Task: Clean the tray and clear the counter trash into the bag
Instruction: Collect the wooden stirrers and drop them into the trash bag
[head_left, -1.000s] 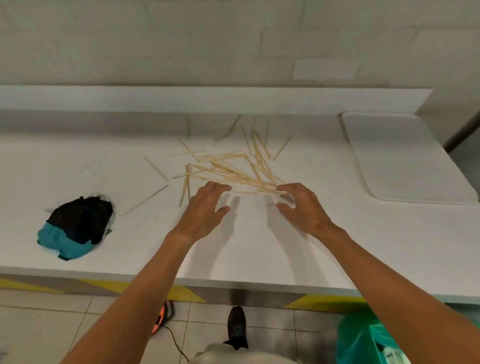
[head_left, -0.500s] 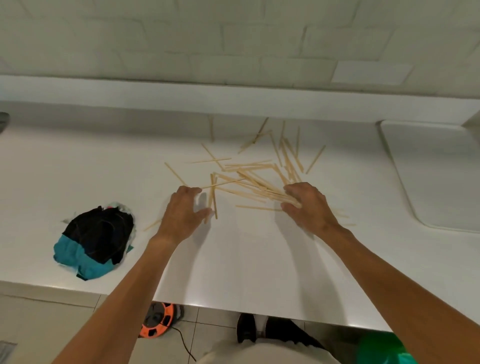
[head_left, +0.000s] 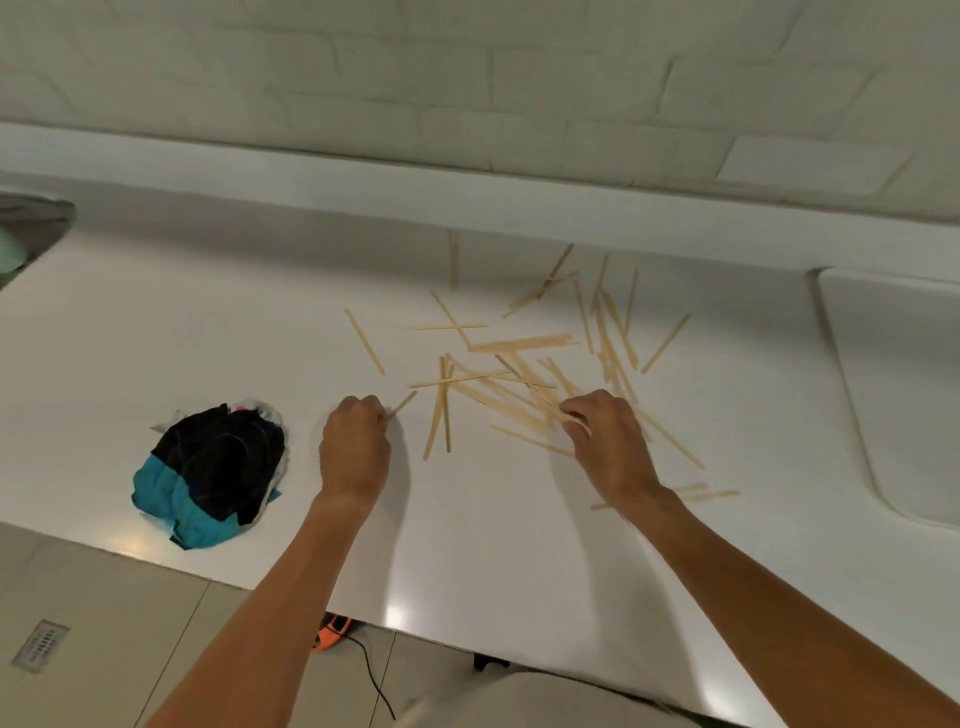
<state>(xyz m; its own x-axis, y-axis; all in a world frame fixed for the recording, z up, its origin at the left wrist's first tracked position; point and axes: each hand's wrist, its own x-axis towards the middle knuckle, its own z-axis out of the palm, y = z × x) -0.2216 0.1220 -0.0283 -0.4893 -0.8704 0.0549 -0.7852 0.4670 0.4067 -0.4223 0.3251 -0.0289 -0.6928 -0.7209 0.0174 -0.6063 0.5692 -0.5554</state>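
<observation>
Several thin wooden sticks (head_left: 524, 364) lie scattered over the middle of the white counter (head_left: 208, 338). My left hand (head_left: 355, 447) has its fingers curled and pinches the near end of a single stick (head_left: 404, 402) at the pile's left edge. My right hand (head_left: 608, 441) rests on the pile's right side, its fingers curled round a few sticks. A white tray (head_left: 904, 395) lies flat at the right end of the counter.
A crumpled black and teal wrapper (head_left: 208, 473) lies near the counter's front edge at the left. A sink edge (head_left: 36, 218) shows at far left. On the floor below sit an orange cable reel (head_left: 330, 631) and a floor drain (head_left: 39, 644).
Both hands moved onto the sticks and curled their fingers. The left hand took hold of one stick; the right gathered a few. The view shifted left and down, hiding the green bag.
</observation>
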